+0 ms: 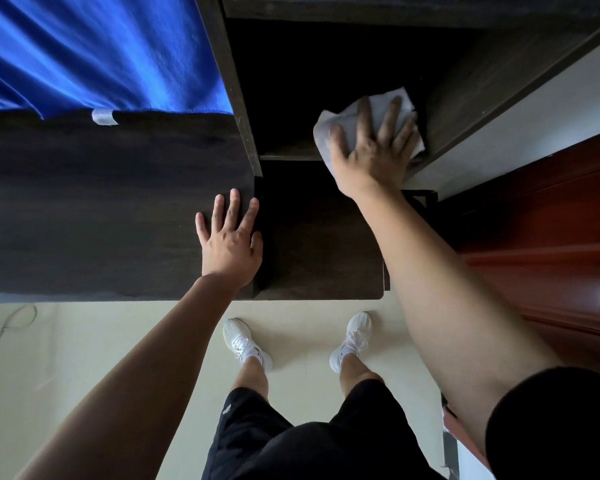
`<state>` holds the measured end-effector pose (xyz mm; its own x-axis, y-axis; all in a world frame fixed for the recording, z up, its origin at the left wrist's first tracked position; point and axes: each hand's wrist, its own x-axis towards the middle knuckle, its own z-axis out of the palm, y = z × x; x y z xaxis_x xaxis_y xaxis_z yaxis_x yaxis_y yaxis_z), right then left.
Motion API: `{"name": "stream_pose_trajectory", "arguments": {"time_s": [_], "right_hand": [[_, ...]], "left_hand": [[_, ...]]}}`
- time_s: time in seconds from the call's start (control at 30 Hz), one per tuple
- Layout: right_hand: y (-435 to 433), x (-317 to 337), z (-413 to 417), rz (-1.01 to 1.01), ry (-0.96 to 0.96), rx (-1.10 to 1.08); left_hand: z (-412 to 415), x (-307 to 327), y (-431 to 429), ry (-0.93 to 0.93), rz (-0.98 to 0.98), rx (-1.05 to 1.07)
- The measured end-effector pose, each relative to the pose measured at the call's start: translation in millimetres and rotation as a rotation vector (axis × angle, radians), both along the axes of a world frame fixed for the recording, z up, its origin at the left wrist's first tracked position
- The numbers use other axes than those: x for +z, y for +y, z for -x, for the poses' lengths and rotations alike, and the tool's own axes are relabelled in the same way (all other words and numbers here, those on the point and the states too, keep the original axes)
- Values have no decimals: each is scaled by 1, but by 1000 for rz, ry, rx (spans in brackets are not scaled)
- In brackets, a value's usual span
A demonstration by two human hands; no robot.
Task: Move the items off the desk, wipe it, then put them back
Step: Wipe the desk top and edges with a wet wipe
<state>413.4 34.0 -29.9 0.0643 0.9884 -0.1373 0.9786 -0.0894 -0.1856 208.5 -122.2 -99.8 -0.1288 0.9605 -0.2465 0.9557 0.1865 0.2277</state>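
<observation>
The dark wooden desk (94, 209) spans the left and centre, with a raised shelf unit (291, 98) at its right. My right hand (371, 143) presses flat on a white cloth (329, 128) against the shelf's lower board, fingers spread over it. My left hand (231, 237) rests palm down on the desk top near the shelf's upright, fingers apart, holding nothing. No loose items show on the desk surface.
A blue curtain (94, 53) hangs behind the desk on the left. A reddish-brown wooden door (551, 237) stands at the right beside a white wall strip. My feet in white shoes (246, 344) are on the pale floor, and a cable (11, 323) lies at left.
</observation>
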Motion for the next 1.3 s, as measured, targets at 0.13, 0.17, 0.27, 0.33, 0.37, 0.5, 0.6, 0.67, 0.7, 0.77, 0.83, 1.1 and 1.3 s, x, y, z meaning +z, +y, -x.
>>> {"name": "stream_pose_trajectory", "arguments": {"time_s": [0.13,0.17,0.27,0.33,0.37,0.5,0.6,0.67,0.7,0.77,0.83,1.1,1.3], "right_hand": [[-14,-2,47,14,13,198],[-11,-1,61,28,12,245],[-3,-4,86,6,-24,334],[2,-4,71,-21,-53,327],[7,-4,57,-33,-48,294],[23,-2,-2,21,-2,93],[1,-6,-11,-1,0,6],[-20,-9,0,-34,3,16],[-26,-10,8,-36,-8,54],[-24,-11,28,-4,-35,143],[-13,-8,44,12,-31,204],[20,-6,7,-10,-44,137],[-20,-13,0,-77,-97,133]], "left_hand": [[-1,0,0,10,8,-6],[-1,-1,0,14,8,-5],[0,-2,0,20,5,-8],[0,-3,0,22,6,-15],[1,-2,0,23,9,-15],[2,1,0,12,18,-30],[2,3,0,0,37,-28],[2,4,1,-5,46,-32],[1,4,1,-5,48,-36],[1,2,1,-2,49,-35],[2,2,1,2,41,-33],[9,3,3,-4,67,-63],[9,5,4,-18,109,-74]]}}
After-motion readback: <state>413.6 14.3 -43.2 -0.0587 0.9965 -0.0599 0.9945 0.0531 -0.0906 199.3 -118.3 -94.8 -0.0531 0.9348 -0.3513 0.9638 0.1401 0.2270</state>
